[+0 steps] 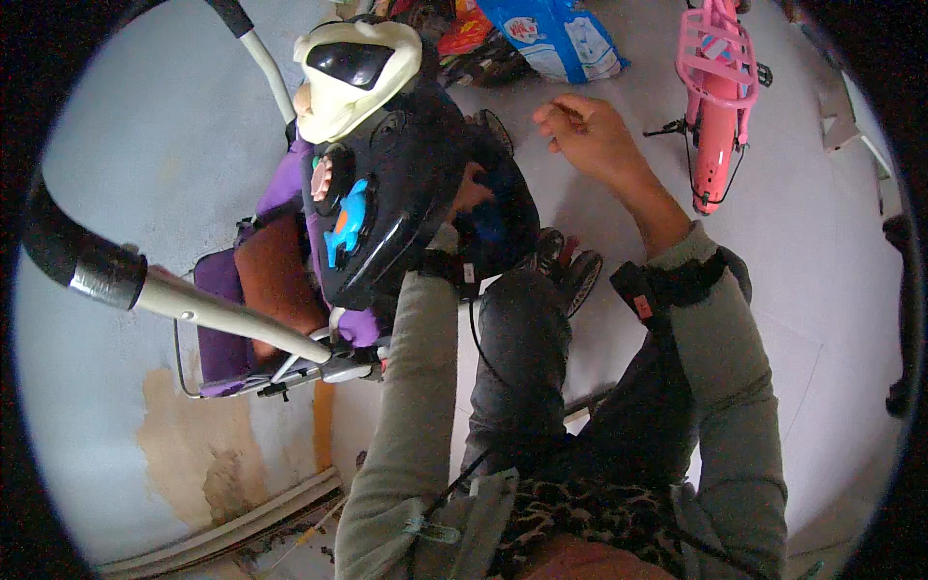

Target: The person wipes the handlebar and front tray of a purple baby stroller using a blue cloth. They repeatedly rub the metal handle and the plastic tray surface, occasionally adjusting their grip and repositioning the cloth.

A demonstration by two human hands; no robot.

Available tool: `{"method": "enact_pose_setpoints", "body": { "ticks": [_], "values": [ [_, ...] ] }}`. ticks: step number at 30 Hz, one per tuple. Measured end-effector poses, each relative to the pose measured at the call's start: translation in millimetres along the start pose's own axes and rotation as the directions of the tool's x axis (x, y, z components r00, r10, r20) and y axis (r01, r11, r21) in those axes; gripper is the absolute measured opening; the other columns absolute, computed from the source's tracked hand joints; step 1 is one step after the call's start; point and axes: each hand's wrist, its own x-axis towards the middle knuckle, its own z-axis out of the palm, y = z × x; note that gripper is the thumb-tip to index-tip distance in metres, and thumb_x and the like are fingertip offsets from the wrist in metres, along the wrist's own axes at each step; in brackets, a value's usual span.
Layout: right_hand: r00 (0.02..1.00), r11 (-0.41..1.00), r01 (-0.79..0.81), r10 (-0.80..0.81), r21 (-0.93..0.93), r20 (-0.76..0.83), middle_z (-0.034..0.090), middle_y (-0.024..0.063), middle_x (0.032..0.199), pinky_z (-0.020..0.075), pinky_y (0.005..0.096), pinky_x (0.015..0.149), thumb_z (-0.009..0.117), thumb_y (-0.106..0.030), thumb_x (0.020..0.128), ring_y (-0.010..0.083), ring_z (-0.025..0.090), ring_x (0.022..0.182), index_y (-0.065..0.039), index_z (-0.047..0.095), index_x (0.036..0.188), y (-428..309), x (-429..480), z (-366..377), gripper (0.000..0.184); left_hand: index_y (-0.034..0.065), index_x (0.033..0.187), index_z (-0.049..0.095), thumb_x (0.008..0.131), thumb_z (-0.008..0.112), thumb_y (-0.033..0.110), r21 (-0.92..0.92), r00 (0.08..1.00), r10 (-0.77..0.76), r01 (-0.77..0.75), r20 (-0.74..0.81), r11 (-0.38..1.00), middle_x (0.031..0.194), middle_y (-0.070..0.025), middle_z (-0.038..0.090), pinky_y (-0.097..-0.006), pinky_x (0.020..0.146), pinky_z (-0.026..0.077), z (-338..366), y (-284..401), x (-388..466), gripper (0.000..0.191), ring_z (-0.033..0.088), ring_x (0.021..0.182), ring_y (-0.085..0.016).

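A glossy black plastic children's toy (391, 174), seemingly a ride-on, stands at the upper left with a cream steering-wheel-like part (402, 69), a blue plane-shaped piece (348, 221) and a pink flower-shaped knob (321, 177). My left forearm reaches to its near right side. There my left hand is hidden or too dark to make out; a skin-coloured patch shows on or behind the dark surface. To the right of the toy, my right hand (591, 138) hangs above the floor, fingers loosely curled and slightly apart, with nothing visible in them.
A purple stroller (217, 319) with a pale tubular handle (232, 312) stands by the stained wall at left. A pink child's bicycle (718, 109) is at the upper right. A blue-and-white bag (565, 43) and other items lie at the top. A black cable hangs near my left wrist.
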Motion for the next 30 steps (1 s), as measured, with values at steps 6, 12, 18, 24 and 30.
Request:
{"method": "enact_pose_setpoints", "body": {
  "ticks": [6, 12, 18, 24, 30],
  "values": [
    [0.999, 0.999, -0.033, 0.031, 0.04, 0.042, 0.075, 0.0118, 0.087, 0.0574, 0.0342, 0.072, 0.062, -0.025, 0.099, 0.02, 0.072, 0.076, -0.002, 0.074, 0.098, -11.3, -7.0, -2.3, 0.025, 0.0177, 0.139, 0.06, 0.084, 0.074, 0.031, 0.574, 0.723, 0.348, 0.081, -0.596, 0.815, 0.139, -0.0158, 0.059, -0.0488, 0.107, 0.046, -27.1, -88.8, 48.7, 0.059, 0.06, 0.123, -0.037],
    [0.999, 1.0, 0.018, -0.017, -0.023, 0.051, 0.074, 0.0133, 0.083, 0.0574, 0.036, 0.07, 0.062, -0.024, 0.097, 0.0238, 0.072, 0.074, -0.003, 0.075, 0.095, -13.7, -5.9, 7.9, 0.025, 0.0231, 0.141, 0.062, 0.09, 0.063, 0.03, 0.791, 0.62, 0.545, 0.219, -0.565, 0.571, 0.148, -0.0132, 0.055, -0.0483, 0.114, 0.042, -13.3, -148.2, 119.2, 0.051, 0.057, 0.129, -0.036],
    [0.992, 0.992, 0.052, -0.038, -0.111, 0.123, 0.074, 0.0089, 0.089, 0.056, 0.0296, 0.067, 0.059, -0.024, 0.102, 0.0131, 0.069, 0.074, 0.0, 0.07, 0.106, -7.5, -5.2, 7.1, 0.027, 0.0209, 0.137, 0.065, 0.088, 0.062, 0.029, 0.608, 0.63, 0.534, -0.12, -0.564, 0.785, 0.147, -0.013, 0.056, -0.0502, 0.119, 0.037, 39.0, -99.6, 81.3, 0.049, 0.048, 0.14, -0.038],
    [0.991, 0.994, -0.015, 0.029, -0.106, 0.132, 0.075, 0.0105, 0.092, 0.0571, 0.031, 0.069, 0.061, -0.022, 0.1, 0.0151, 0.071, 0.079, 0.0, 0.07, 0.107, -5.3, -4.6, 9.0, 0.025, 0.0065, 0.129, 0.066, 0.097, 0.058, 0.016, 0.525, 0.927, 0.164, 0.041, -0.337, 0.85, 0.128, -0.021, 0.066, -0.0495, 0.107, 0.045, 42.5, -37.0, -12.0, 0.034, 0.06, 0.121, -0.041],
    [0.989, 0.997, 0.018, -0.006, -0.078, 0.149, 0.075, 0.0113, 0.095, 0.0576, 0.0312, 0.071, 0.063, -0.021, 0.098, 0.015, 0.071, 0.082, 0.0, 0.07, 0.108, -6.4, -5.1, 11.0, 0.024, 0.0109, 0.131, 0.064, 0.091, 0.062, 0.017, 0.509, 0.671, 0.328, 0.086, -0.665, 0.856, 0.132, -0.0195, 0.064, -0.0477, 0.108, 0.047, 4.2, -124.7, -36.9, 0.041, 0.059, 0.125, -0.04]
  ]
}}
